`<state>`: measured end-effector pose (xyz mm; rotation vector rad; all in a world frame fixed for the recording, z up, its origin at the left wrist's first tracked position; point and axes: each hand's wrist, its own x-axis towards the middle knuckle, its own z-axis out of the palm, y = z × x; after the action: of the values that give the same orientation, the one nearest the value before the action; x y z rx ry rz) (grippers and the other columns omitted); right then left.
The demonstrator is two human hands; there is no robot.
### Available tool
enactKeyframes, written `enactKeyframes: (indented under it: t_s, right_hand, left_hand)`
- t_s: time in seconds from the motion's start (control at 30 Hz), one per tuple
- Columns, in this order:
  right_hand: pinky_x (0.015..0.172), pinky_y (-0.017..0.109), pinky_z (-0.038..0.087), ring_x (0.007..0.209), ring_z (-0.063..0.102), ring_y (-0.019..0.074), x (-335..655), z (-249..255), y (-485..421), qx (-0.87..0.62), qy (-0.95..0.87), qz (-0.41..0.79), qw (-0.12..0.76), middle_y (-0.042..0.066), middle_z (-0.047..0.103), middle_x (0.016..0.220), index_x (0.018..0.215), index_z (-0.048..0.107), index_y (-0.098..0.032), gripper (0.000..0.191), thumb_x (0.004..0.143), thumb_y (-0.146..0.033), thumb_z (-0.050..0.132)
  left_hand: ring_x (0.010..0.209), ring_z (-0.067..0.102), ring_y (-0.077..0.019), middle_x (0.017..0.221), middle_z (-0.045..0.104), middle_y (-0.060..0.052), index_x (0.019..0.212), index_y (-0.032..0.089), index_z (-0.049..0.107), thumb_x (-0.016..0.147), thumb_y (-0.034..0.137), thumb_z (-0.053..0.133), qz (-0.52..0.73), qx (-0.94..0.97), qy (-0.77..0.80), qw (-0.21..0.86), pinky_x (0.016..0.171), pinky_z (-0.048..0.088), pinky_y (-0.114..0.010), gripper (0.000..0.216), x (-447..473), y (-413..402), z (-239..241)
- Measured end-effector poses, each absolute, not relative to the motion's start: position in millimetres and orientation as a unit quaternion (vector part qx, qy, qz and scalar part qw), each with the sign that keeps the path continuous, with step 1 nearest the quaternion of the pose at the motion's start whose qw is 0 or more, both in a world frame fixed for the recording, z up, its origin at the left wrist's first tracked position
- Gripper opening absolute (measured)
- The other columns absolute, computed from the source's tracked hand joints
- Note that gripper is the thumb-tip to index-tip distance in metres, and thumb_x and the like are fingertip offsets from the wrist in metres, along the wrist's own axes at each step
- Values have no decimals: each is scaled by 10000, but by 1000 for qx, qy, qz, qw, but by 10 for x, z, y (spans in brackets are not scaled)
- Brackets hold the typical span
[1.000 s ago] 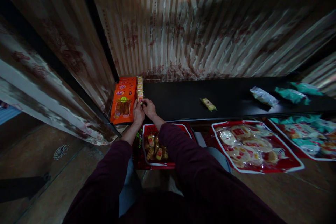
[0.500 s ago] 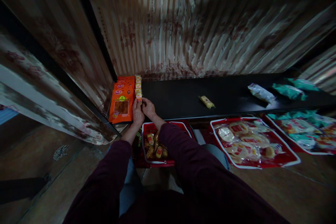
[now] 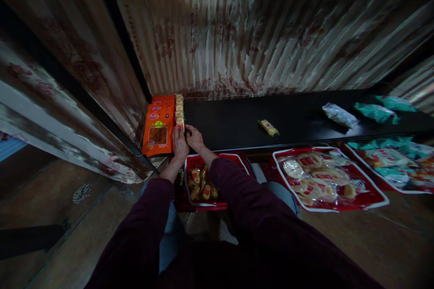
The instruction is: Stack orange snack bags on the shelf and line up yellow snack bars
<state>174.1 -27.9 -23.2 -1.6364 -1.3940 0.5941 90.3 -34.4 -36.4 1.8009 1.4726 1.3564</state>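
Note:
My left hand (image 3: 178, 143) and my right hand (image 3: 195, 138) meet at the front left end of a black shelf (image 3: 237, 119). Between their fingers sits the front of a row of small yellow snack packets (image 3: 179, 110) that runs back toward the wall. The left hand's fingers press against the row's side; the right hand's fingers curl at its front end. Orange snack bags (image 3: 158, 125) lie stacked just left of the row. Below my wrists, a red basket (image 3: 217, 162) holds several more yellow packets (image 3: 202, 184).
A lone yellow packet (image 3: 269, 127) lies mid-shelf; a clear wrapped bag (image 3: 339, 115) and teal bags (image 3: 375, 111) lie at the right. Two red trays of packaged rice crackers (image 3: 325, 178) and teal packs (image 3: 393, 162) sit below the shelf. Corrugated metal walls (image 3: 237, 31) stand behind and left.
Both hands have stayed at the front of the packet row, with only small finger shifts. The view has tilted slightly.

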Motion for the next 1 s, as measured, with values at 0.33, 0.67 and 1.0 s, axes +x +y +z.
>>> enactKeyframes:
  t_s: [0.33,0.67,1.0]
  right_hand:
    - [960,336,476,958,622,153,1836,-262,-431,-671,-553,244,430,65,650,1088,1099,629,-195,400,757,-39,491]
    - [981,294,449,1019,606,159,1807,-199,-632,-663,-577,233,418,68,652,1097,1079,632,-179,376,774,-39,464]
    - [832,289,495,867,621,161,2034,-520,-1455,-652,-571,196,458,36,664,931,956,623,-206,266,799,-134,421]
  left_hand:
    - [1392,275,-244,1384,478,-133,1165,159,575,783,60,470,470,677,531,198,1147,235,-492,408,912,-406,-357]
    - [1376,310,-217,1361,494,-122,1155,181,578,818,70,449,475,694,506,193,1143,268,-452,378,920,-489,-419]
    - [1165,528,-211,1210,581,-127,1146,168,567,813,85,425,449,719,472,242,1017,420,-393,372,1070,-1388,-577]
